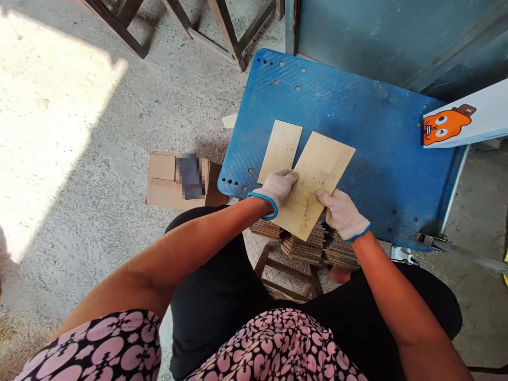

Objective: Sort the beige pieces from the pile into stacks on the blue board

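A pale, thin wooden board (317,172) with dark specks lies tilted across my lap side of the blue table (357,116). Its left edge is pinched by my left hand (279,186), which wears a white knit glove with a blue cuff. On the opposite edge, my right hand (341,211), gloved the same way, grips with the thumb on top; the fingers underneath are hidden. A second, smaller pale board (281,145) lies flat on the table, just beyond my left hand. Stacks of thin boards (305,246) sit below the held board, close to my knees.
A cardboard box (162,188) with a blurred dark item on it stands on the floor at left. At the table's right end is a white box (476,116) with an orange cartoon. Wooden frames (226,32) stand behind; a white power socket (402,255) is near my right knee.
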`<state>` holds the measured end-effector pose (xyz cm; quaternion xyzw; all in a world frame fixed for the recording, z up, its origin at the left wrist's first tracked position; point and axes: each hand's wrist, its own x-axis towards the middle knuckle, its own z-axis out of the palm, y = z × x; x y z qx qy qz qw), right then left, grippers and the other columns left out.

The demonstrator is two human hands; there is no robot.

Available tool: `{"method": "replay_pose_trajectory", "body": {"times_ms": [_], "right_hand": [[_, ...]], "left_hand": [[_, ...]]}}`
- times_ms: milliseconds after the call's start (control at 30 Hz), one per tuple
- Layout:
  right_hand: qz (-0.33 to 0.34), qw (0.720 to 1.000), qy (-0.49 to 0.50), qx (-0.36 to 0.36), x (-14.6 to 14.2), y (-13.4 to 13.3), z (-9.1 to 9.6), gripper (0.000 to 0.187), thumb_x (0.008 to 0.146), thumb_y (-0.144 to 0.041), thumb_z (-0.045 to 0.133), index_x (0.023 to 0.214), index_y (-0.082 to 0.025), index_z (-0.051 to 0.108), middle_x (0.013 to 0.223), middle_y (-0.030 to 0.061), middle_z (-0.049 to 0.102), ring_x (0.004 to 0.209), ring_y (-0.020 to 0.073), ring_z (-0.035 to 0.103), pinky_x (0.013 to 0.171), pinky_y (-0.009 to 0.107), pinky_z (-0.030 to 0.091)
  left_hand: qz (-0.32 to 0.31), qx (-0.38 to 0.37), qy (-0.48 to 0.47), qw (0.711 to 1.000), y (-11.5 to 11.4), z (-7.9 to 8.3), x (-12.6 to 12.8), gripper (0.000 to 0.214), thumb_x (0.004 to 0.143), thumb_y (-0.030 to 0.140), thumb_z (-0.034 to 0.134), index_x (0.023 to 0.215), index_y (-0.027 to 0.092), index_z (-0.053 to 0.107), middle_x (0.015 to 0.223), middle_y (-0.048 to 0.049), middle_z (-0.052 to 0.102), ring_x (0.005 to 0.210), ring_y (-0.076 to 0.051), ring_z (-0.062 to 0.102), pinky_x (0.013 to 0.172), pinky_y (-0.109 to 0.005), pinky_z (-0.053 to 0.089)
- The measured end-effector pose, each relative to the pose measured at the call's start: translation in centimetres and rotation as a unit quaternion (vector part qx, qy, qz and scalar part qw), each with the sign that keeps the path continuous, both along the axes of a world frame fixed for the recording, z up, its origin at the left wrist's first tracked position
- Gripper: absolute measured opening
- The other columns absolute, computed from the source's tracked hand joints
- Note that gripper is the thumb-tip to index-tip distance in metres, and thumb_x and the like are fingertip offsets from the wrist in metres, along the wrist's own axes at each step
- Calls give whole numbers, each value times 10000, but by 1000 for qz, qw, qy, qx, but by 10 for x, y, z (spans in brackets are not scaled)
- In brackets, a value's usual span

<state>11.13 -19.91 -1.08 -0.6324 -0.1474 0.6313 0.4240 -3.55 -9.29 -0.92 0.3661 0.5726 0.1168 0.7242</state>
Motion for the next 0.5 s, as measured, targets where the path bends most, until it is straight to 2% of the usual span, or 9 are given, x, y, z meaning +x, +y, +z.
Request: {"method": "replay_pose_trajectory", "body": {"times_ms": [100, 200, 267, 367, 433, 500], "right_hand": [[-62, 997, 32, 21, -2, 5, -3, 481, 640, -594, 818, 947, -248, 684, 952, 61, 728, 885, 274, 666, 684, 394, 570], [-108, 993, 49, 21, -2, 10, -3, 451, 645, -579, 819, 852, -227, 627, 751, 34, 650, 685, 208, 616, 575, 360, 529], [-108, 991, 74, 20, -2, 11, -2, 414, 665, -522, 833, 754, -231, 553, 618, -20, 520, 556, 143, 504, 503, 308, 469], [-89, 990, 111, 0, -3, 9, 1, 479, 688, -455, 844, 658, -234, 420, 563, -68, 361, 489, 82, 345, 435, 244, 360], [-74, 989, 128, -26, -6, 6, 4, 497, 680, -464, 850, 654, -225, 415, 571, -71, 360, 488, 66, 324, 427, 224, 330], [-64, 989, 125, -57, -12, 1, 7, 476, 653, -494, 861, 686, -204, 485, 596, -56, 429, 502, 66, 374, 446, 219, 362]], "left_hand": [[53, -14, -1, 998, 11, -11, 15, 234, 862, 266, 571, 1020, 164, 711, 934, -85, 757, 915, -222, 713, 834, -351, 580], [67, 24, 17, 997, 37, -27, 19, 236, 868, 267, 562, 1025, 171, 709, 948, -77, 748, 930, -219, 713, 855, -353, 577], [77, 63, 54, 994, 60, -39, 15, 237, 868, 240, 550, 1029, 164, 706, 960, -79, 740, 926, -215, 709, 848, -347, 576], [90, 99, 121, 984, 92, -55, 1, 251, 867, 188, 524, 1041, 145, 700, 1042, -87, 729, 972, -204, 691, 859, -307, 556], [70, 131, 182, 972, 106, -63, -10, 256, 871, 190, 518, 1034, 147, 710, 1081, -84, 724, 1013, -195, 674, 886, -282, 533], [46, 157, 227, 960, 114, -70, -18, 262, 883, 215, 512, 1029, 156, 721, 1108, -80, 722, 1049, -193, 658, 924, -281, 511]]}}
